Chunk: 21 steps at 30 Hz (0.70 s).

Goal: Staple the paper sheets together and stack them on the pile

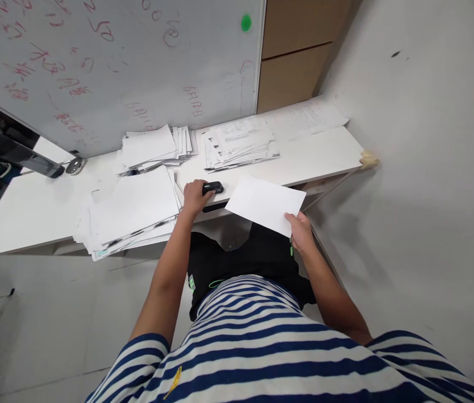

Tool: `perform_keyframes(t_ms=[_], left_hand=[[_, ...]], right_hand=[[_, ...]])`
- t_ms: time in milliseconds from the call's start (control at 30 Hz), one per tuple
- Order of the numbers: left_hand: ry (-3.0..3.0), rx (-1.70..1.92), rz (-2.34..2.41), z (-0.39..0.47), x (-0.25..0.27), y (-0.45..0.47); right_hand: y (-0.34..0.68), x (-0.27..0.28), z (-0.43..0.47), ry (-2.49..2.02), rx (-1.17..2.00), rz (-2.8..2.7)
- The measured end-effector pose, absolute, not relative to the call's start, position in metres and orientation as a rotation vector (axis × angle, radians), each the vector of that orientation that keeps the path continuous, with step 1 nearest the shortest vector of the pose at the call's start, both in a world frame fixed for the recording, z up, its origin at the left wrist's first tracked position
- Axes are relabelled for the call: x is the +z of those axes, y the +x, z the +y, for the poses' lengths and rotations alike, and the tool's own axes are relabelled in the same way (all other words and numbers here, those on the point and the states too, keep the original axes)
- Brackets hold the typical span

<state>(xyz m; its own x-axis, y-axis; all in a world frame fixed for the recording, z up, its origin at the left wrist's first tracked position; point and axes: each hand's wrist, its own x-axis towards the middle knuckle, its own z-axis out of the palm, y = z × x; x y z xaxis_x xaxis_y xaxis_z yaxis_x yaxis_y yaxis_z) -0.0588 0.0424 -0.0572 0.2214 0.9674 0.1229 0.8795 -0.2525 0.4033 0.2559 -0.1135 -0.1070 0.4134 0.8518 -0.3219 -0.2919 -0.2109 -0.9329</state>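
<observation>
Near the front edge of the white desk, my left hand point(195, 197) is closed on a black stapler point(215, 187). The stapler rests on the desktop and points to the right. My right hand point(301, 230) pinches the lower right corner of a white sheet of paper point(264, 202), thumb on top. Whether it is one sheet or a thin set, I cannot tell. The paper's far left part is over the desk edge, just right of the stapler and apart from it. Left of my left hand lies a large stack of papers point(136, 204).
Two more paper piles, a left one point(148, 146) and a right one point(240, 140), lie along the back of the desk point(43, 201). Behind stands a whiteboard point(203, 50) with red writing. A bottle point(43, 165) leans at the far left. A wall point(421, 168) bounds the right.
</observation>
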Motion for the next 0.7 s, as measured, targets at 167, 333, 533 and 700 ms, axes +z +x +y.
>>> perform_keyframes(t_ms=[167, 333, 533, 700], left_hand=[[2.266, 0.557, 1.617, 0.036, -0.052, -0.056], [2.229, 0.555, 1.578, 0.033, -0.051, -0.053], [2.183, 0.555, 1.5, 0.033, -0.049, -0.056], [1.918, 0.641, 1.428, 0.03, -0.025, -0.058]], right_hand=[[0.249, -0.108, -0.103, -1.377, 1.255, -0.576], [0.238, -0.106, -0.099, -1.387, 1.3, -0.609], [0.229, -0.102, -0.086, -1.372, 1.376, -0.708], [0.226, -0.101, -0.076, -1.373, 1.333, -0.77]])
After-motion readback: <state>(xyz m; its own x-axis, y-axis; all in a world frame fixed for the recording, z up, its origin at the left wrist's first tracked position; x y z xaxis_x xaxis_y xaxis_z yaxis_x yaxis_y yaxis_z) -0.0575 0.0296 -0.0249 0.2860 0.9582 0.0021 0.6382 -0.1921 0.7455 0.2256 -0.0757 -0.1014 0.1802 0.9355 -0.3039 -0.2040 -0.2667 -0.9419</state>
